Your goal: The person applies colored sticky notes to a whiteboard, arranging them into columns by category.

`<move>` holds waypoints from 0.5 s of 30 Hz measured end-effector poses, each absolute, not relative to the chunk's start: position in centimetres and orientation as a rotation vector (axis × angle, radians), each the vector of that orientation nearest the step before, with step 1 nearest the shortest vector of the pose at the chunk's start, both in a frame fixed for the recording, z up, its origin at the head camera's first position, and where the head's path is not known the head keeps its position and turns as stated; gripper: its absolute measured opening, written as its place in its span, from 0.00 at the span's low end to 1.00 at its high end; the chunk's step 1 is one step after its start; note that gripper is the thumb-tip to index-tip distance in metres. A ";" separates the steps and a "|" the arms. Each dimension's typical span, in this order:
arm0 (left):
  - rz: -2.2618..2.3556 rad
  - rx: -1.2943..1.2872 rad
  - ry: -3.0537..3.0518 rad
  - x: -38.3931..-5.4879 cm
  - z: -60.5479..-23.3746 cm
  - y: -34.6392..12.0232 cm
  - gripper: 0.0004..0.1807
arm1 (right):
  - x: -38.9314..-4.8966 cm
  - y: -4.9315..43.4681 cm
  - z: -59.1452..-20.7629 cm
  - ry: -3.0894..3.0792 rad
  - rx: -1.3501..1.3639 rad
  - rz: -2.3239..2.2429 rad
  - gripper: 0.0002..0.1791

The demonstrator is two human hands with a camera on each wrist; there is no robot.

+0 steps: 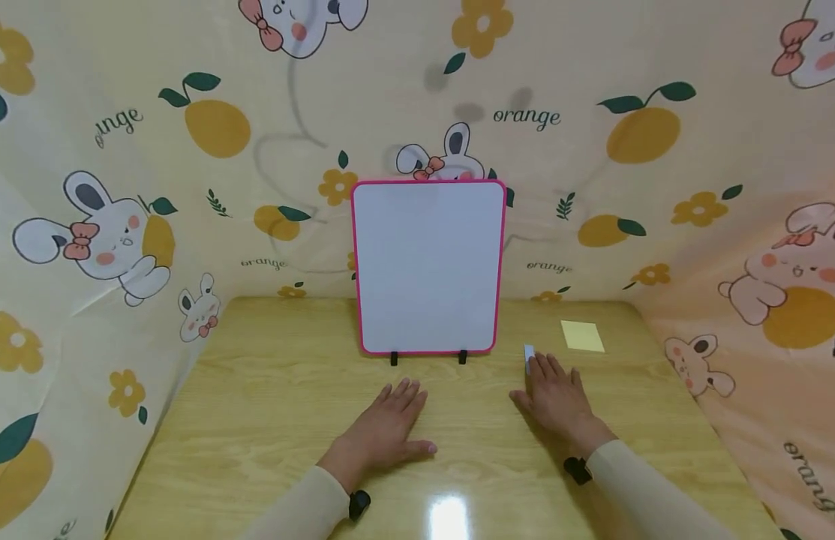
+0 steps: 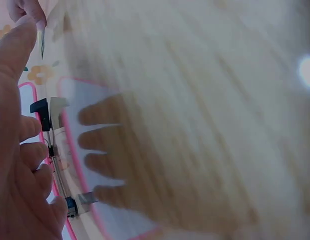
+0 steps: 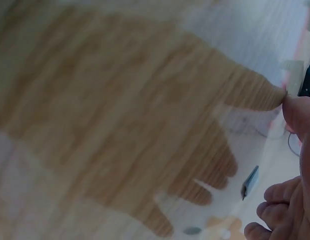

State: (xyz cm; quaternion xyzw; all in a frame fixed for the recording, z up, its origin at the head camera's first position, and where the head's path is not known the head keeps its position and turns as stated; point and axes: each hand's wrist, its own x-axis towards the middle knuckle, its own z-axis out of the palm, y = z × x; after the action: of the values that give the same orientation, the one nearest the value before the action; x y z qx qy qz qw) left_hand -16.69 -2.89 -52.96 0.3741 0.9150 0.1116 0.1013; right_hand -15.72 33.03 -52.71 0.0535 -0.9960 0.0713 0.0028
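My left hand (image 1: pixel 383 435) is over the table in front of the whiteboard, fingers straight and thumb spread, holding nothing. To the right, my right hand (image 1: pixel 557 394) also has its fingers extended. Its fingertips reach the near end of a small, narrow, pale-blue piece (image 1: pixel 528 354), hiding part of it in the head view. In the right wrist view this flat piece (image 3: pixel 250 183) appears just beyond the fingers; what kind of thing it is, I cannot tell. A whiteboard (image 1: pixel 429 266) with a pink frame stands upright on two black feet beyond both hands.
A square yellow sticky note (image 1: pixel 582 336) lies right of the whiteboard. The wood-patterned table (image 1: pixel 255 420) is glossy and reflects a lamp near its front. A printed cloth (image 1: pixel 417 90) with rabbits and oranges hangs behind and at both sides.
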 end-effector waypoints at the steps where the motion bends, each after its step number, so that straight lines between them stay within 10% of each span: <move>1: 0.317 1.101 2.701 -16.7 -53.1 -2.9 0.53 | -15.8 33.0 -52.7 -3.134 0.174 0.224 0.44; 15: 0.267 1.110 2.703 -16.6 -53.3 -3.3 0.51 | -14.7 29.9 -53.1 -2.982 0.281 0.204 0.23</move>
State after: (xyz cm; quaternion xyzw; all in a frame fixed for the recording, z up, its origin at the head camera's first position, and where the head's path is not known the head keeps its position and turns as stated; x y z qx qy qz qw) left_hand -16.60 -3.27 -53.25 0.3764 0.9162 0.0906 0.1032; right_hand -14.66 29.86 -53.12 0.0934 -0.9909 0.0678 0.0699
